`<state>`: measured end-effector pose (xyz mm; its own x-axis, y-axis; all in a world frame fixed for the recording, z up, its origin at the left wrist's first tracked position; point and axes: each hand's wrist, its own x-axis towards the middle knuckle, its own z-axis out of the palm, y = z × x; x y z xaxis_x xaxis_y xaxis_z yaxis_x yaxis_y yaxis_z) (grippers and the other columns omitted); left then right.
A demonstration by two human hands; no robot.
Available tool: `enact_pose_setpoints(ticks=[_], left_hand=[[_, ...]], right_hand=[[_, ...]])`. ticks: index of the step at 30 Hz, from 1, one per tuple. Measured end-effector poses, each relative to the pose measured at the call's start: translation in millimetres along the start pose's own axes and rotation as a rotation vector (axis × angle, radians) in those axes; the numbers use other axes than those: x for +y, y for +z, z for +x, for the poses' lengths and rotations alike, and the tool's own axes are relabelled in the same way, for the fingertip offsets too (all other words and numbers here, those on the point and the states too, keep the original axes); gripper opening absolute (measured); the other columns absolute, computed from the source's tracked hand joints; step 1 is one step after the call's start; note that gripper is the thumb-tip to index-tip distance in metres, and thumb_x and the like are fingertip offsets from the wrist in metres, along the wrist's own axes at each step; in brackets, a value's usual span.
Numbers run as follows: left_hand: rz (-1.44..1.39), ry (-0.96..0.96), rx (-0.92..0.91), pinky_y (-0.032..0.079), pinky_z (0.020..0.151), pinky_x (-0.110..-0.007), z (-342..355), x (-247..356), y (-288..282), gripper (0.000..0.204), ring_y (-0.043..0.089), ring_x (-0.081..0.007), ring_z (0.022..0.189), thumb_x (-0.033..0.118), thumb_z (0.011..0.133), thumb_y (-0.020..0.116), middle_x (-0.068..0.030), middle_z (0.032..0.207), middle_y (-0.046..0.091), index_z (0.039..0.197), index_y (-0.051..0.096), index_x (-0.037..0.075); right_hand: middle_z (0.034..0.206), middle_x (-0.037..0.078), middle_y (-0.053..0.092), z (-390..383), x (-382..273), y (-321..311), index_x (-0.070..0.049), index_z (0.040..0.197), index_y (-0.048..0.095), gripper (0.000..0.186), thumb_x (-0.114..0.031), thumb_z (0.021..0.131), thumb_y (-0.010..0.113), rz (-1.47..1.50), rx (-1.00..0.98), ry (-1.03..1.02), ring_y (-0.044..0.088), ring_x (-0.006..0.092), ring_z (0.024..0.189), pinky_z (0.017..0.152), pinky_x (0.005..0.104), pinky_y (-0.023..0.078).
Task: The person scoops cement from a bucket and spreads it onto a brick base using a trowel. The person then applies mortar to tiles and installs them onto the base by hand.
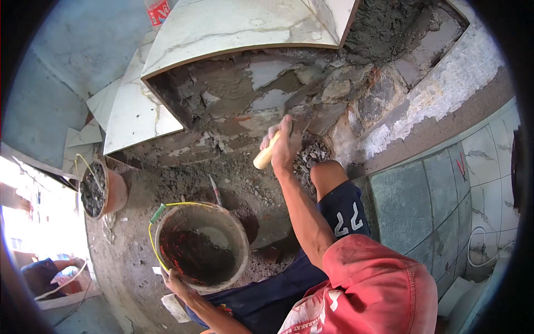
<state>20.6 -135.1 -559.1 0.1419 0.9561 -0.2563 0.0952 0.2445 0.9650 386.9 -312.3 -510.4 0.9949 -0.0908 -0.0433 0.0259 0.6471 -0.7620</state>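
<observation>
My right hand (pixel 283 146) is closed around the pale wooden handle (pixel 263 160) of a trowel, whose blade is blurred against the rough brick and mortar riser (pixel 239 92). Down at the left, the fingers of my left hand (pixel 177 285) grip the near rim of a round bucket (pixel 243 253). The bucket tilts toward me and has a yellow wire handle with a green grip (pixel 158 214). Dark wet mortar (pixel 203 257) lies at its bottom. Just beyond the bucket, a thin pointed tool (pixel 214 190) rests on the dirty floor.
Marble-patterned tiles (pixel 239 28) cover the steps above the riser. Wet mortar (pixel 384 30) fills a recess at the upper right. Another bucket of mortar (pixel 115 192) stands at the left. Rubble (pixel 312 156) lies by my knee. Grey tiles (pixel 403 192) are at the right; another person (pixel 41 278) is at the lower left.
</observation>
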Motion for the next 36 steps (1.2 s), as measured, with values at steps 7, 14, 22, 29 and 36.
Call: enact_pose_setpoints(ticks=[7, 14, 22, 29, 36], left_hand=[[-0.039, 0.003, -0.032, 0.037, 0.058, -0.020, -2.9, 2.7, 6.8, 0.042, 0.044, -0.0097, 0.064, 0.001, 0.064, 0.044, 0.0004, 0.079, 0.048, 0.105, 0.051, 0.003], [0.012, 0.017, -0.071, 0.036, 0.059, -0.020, -0.4, -2.6, 3.5, 0.049, 0.046, -0.0104, 0.067, 0.002, 0.064, 0.044, 0.0001, 0.082, 0.050, 0.113, 0.052, 0.002], [0.056, -0.034, -0.045, 0.031, 0.051, -0.019, -12.6, 15.7, 15.6, 0.059, 0.039, -0.0057, 0.058, 0.002, 0.061, 0.046, 0.0026, 0.077, 0.048, 0.120, 0.051, 0.004], [-0.001, 0.021, -0.045, 0.034, 0.058, -0.020, -9.5, 11.0, 16.0, 0.061, 0.044, -0.0091, 0.067, 0.003, 0.059, 0.047, 0.0000, 0.087, 0.051, 0.119, 0.051, 0.002], [0.006, 0.070, -0.160, 0.045, 0.073, -0.023, -4.8, 9.4, 20.5, 0.058, 0.056, -0.0153, 0.087, 0.002, 0.062, 0.041, -0.0082, 0.104, 0.057, 0.119, 0.049, 0.001]], right_hand=[[0.045, 0.000, 0.046, -12.5, 36.7, 46.2, -0.001, 0.083, 0.051, 0.028, -0.025, 0.093, 0.041, -0.775, -0.042, -0.451, 0.045, 0.0094, 0.033, 0.027, 0.0230, 0.035], [0.050, 0.015, 0.053, -15.6, 52.9, -4.3, -0.001, 0.081, 0.053, 0.023, -0.023, 0.088, 0.051, -1.138, -0.196, -0.747, 0.051, 0.0314, 0.040, 0.036, 0.0392, 0.040], [0.066, 0.023, 0.055, 15.3, -10.9, -57.1, 0.006, 0.082, 0.052, 0.033, -0.027, 0.089, 0.048, -0.951, 0.188, -0.555, 0.055, 0.0343, 0.058, 0.057, 0.0391, 0.042], [0.078, 0.026, 0.058, 73.5, -24.3, -62.1, 0.009, 0.090, 0.053, 0.029, -0.019, 0.090, 0.047, -1.101, 0.296, -0.686, 0.058, 0.0404, 0.072, 0.059, 0.0417, 0.045], [0.052, 0.009, 0.051, 24.8, 52.4, -126.0, 0.000, 0.074, 0.051, 0.037, -0.033, 0.091, 0.045, -0.857, 0.201, -0.299, 0.050, 0.0254, 0.040, 0.039, 0.0366, 0.040]])
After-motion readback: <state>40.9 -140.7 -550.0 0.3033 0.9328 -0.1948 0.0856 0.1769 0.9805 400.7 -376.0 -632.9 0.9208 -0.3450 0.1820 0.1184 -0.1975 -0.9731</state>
